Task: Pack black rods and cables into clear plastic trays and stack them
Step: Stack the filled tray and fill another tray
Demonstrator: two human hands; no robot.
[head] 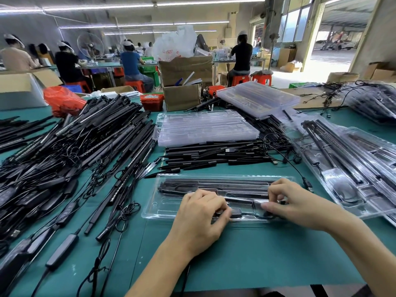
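Observation:
A clear plastic tray (162,203) lies on the green table in front of me, with black rods (214,185) set in its far slots. My left hand (200,217) grips a black cable controller (234,212) at the tray's near edge. My right hand (293,202) pinches another black part of the cable (260,204) over the tray's right half. What lies under both palms is hidden.
A big heap of black rods and cables (70,155) fills the left. Loose rods (214,156) lie behind the tray, below a stack of empty trays (205,129). Packed trays (342,166) sit at the right, more empty ones (257,97) behind. Cardboard boxes (182,97) stand at the table's far edge.

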